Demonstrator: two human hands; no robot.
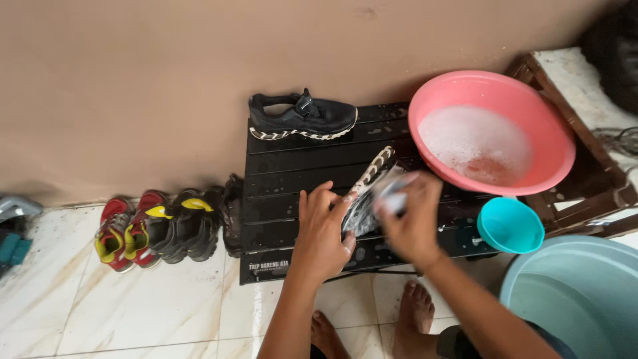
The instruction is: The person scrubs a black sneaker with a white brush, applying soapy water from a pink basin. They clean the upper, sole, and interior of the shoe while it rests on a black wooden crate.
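So the left hand (pixel 323 234) is wrapped around a black shoe with a white zigzag sole (pixel 369 193), holding it tilted near the front edge of the low black slatted bench (pixel 292 173), toe end pointing up toward the back. The right hand (pixel 413 223) is pressed against the shoe's side, closed around something pale and blurry (can't tell what it is, too smeared with motion). The matching black shoe (pixel 303 117) sits on its own at the back edge of the bench, right against the tan wall (pixel 166 80), sole down. On the bench's right end there's a pink basin (pixel 555 136) with foamy water in it, and just in front of that, at the front right corner, a small teal bowl (pixel 510 225). A big pale blue tub (pixel 578 299) stands on the floor past that corner. Left of the bench, a row of shoes (pixel 159 229) in red, yellow and black lines up on the white tiles along the wall. Bare feet (pixel 415 309) show below the bench's front edge.
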